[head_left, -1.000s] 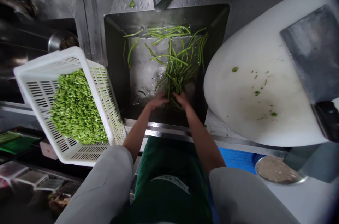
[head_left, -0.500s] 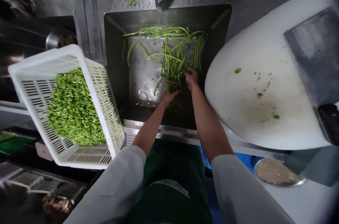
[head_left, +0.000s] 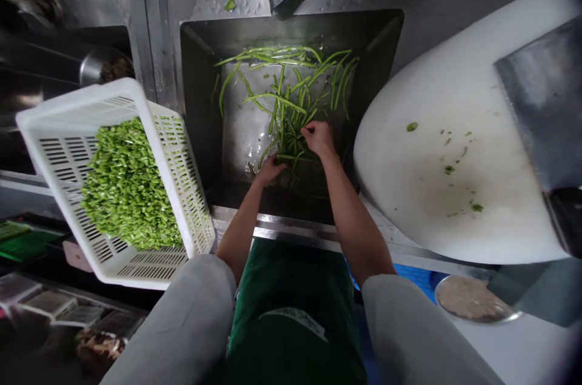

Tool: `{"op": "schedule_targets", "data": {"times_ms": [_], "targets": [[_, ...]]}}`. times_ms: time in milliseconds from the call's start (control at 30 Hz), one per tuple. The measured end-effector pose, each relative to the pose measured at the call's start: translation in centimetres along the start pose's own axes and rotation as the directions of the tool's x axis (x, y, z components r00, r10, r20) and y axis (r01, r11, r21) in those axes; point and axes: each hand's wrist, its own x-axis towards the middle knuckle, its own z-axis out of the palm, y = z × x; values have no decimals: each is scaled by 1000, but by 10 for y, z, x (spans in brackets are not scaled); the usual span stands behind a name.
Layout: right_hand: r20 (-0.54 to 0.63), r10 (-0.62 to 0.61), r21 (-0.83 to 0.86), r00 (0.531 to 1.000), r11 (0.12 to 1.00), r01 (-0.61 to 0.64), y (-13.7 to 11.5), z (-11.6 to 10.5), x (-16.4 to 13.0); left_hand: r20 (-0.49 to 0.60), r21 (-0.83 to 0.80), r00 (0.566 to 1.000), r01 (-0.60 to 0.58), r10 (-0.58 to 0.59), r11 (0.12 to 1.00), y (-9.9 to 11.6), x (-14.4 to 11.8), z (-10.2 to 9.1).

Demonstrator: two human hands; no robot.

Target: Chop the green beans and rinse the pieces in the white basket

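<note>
Both forearms are reaching forward and down, bare below pale sleeves pushed up to the elbows. The left hand is lying low, fingers curled (the grip itself is hidden). The right hand is stretching a little farther ahead, knuckles up, fingers bent downward.

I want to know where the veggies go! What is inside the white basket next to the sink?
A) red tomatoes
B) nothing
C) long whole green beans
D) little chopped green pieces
D: the white basket is heaped with small chopped green pieces, while the long green beans lie in the sink under both hands.
</note>
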Motion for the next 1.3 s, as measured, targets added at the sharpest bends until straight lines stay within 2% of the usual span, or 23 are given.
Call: {"op": "schedule_targets", "data": {"times_ms": [67,100,133,167,200,233,267,300,333,400,467,567,700,800,867,967,1067,1200,1233,1300], "targets": [[-82,-114,-13,990,993,113,-10,-15,-13,-156,158,986,-32,57,987,9,-13,-13],[-125,-185,-13,975,983,185,-16,-23,-22,-252,230,956,-92,151,969,16,-21,-18],[-157,-248,-6,956,968,251,-24,-31,-32,-318,289,905,-192,283,938,26,-29,-21],[-179,-297,11,938,953,304,-32,-38,-42,-336,327,838,-324,429,888,37,-36,-23],[-192,-330,43,924,938,344,-41,-44,-53,-305,339,768,-465,563,818,50,-43,-22],[-201,-349,90,915,924,372,-49,-49,-62,-226,316,715,-588,661,744,64,-49,-20],[-211,-355,151,911,909,389,-57,-53,-69,-123,267,690,-670,714,693,77,-54,-16],[-223,-348,220,910,892,395,-64,-56,-75,-16,208,685,-710,728,672,89,-59,-12],[-229,-335,294,914,871,393,-69,-59,-80,66,156,693,-718,718,678,100,-63,-9],[-190,-319,438,928,819,371,-77,-63,-87,154,78,727,-685,670,725,114,-72,-4],[-75,-352,546,933,768,334,-83,-66,-92,179,22,753,-647,633,762,121,-82,-5],[57,-414,604,908,739,299,-91,-66,-101,199,-2,766,-623,611,782,127,-98,-12],[-12,-365,601,931,742,299,-99,-55,-110,226,6,780,-599,583,800,135,-113,-19],[-52,-278,624,959,741,249,-99,-45,-110,246,-76,796,-553,553,830,135,-114,-16],[-14,-274,646,962,732,218,-97,-42,-107,246,-153,830,-477,501,865,131,-112,-14],[53,-340,643,939,731,228,-91,-42,-104,275,-277,873,-330,404,902,125,-110,-13],[-6,-339,561,941,778,284,-85,-40,-103,363,-405,869,-178,337,897,124,-112,-17],[-182,-240,505,954,810,300,-79,-27,-100,471,-510,854,57,223,858,128,-110,-21],[-192,-221,519,956,804,290,-77,-23,-99,482,-520,855,106,190,847,129,-109,-21],[-133,-238,536,962,799,272,-72,-16,-95,491,-528,860,167,139,833,127,-105,-20]]}}
